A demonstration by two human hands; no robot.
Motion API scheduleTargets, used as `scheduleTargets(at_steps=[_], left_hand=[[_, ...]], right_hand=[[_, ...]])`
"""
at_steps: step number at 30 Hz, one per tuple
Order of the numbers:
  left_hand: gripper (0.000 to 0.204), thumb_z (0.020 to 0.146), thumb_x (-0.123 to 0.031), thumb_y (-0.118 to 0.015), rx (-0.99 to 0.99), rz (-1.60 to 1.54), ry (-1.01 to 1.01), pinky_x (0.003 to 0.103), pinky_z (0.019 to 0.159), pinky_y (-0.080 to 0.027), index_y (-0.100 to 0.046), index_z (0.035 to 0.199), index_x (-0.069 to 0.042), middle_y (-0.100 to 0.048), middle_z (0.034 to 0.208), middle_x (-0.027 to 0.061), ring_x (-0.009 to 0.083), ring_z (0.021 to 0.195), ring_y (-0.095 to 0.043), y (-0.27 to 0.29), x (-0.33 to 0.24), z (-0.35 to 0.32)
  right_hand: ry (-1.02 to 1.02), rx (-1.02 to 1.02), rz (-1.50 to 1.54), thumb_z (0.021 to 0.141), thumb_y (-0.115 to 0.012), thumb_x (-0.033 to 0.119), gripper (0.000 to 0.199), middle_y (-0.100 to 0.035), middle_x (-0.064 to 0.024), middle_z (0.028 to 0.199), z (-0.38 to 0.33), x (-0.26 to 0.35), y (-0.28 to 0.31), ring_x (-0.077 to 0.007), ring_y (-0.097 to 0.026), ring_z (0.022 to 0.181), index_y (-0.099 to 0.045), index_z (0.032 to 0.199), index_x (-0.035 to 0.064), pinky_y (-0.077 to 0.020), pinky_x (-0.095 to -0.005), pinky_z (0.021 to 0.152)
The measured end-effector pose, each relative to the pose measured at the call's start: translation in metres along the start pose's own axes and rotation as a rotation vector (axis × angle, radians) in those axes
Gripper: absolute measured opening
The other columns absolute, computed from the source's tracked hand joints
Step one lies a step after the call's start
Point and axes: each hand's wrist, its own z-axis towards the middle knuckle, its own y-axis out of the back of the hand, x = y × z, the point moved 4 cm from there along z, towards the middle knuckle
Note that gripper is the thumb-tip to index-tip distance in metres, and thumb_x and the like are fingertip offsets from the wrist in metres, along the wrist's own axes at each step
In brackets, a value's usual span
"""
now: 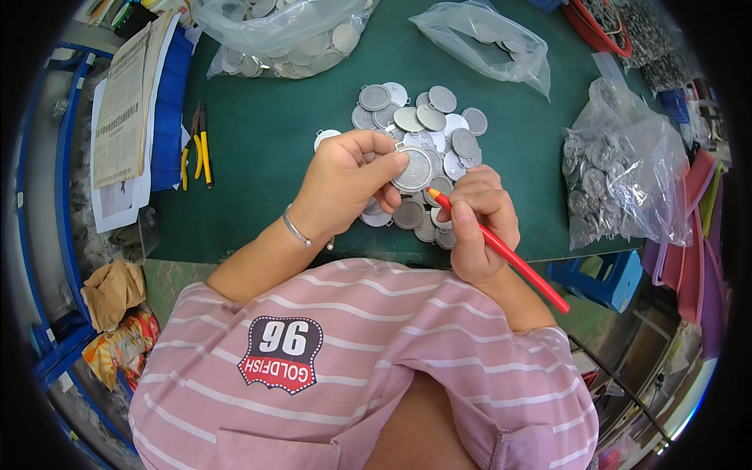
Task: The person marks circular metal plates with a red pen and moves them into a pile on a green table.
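My left hand (345, 178) holds a round silver metal disc (413, 170) with a fine dotted face, pinched between thumb and fingers above the green table mat (266, 149). A thin bracelet circles that wrist. My right hand (479, 223) grips a red pencil (501, 249) like a pen, its tip touching the disc's lower right edge. Under and behind both hands lies a loose pile of similar round silver discs (427, 117), some face up, some face down.
Clear plastic bags of discs lie at the back left (290, 35), back middle (486, 43) and right (619, 168). Yellow-handled pliers (197, 145) lie left of the pile beside papers on a blue folder (133, 110). A blue stool (607, 278) stands at the right.
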Motion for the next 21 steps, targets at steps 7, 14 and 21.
scheduleTargets(at_steps=[7, 14, 21], left_hand=[[0.015, 0.081, -0.007, -0.061, 0.009, -0.018, 0.006, 0.021, 0.042, -0.047, -0.056, 0.088, 0.006, -0.060, 0.069, 0.0079, 0.0105, 0.051, -0.058, -0.0020, 0.0019, -0.0002], [0.016, 0.081, -0.009, -0.062, -0.005, -0.067, 0.002, 0.021, 0.042, -0.047, -0.056, 0.086, 0.005, -0.059, 0.067, 0.0073, 0.0103, 0.050, -0.057, -0.0006, -0.0007, 0.0043], [0.015, 0.081, -0.010, -0.062, 0.000, -0.111, 0.012, 0.020, 0.042, -0.047, -0.055, 0.084, 0.003, -0.058, 0.067, 0.0066, 0.0102, 0.050, -0.057, 0.0006, 0.0028, 0.0045]], right_hand=[[-0.043, 0.054, -0.060, 0.074, -0.056, -0.002, 0.007, -0.054, -0.0077, 0.068, 0.0003, -0.0005, -0.0013, -0.0209, -0.049, 0.062, -0.052, 0.074, 0.0033, -0.0374, -0.0325, 0.065], [-0.064, 0.070, -0.037, 0.073, -0.057, -0.003, 0.008, -0.055, -0.0087, 0.068, -0.0026, -0.0030, -0.0022, -0.0211, -0.049, 0.061, -0.052, 0.074, 0.0028, -0.0373, -0.0324, 0.065], [0.014, 0.101, -0.052, 0.074, -0.057, -0.004, 0.008, -0.057, -0.0094, 0.070, 0.0029, 0.0017, -0.0031, -0.0209, -0.050, 0.060, -0.051, 0.075, 0.0020, -0.0376, -0.0327, 0.065]])
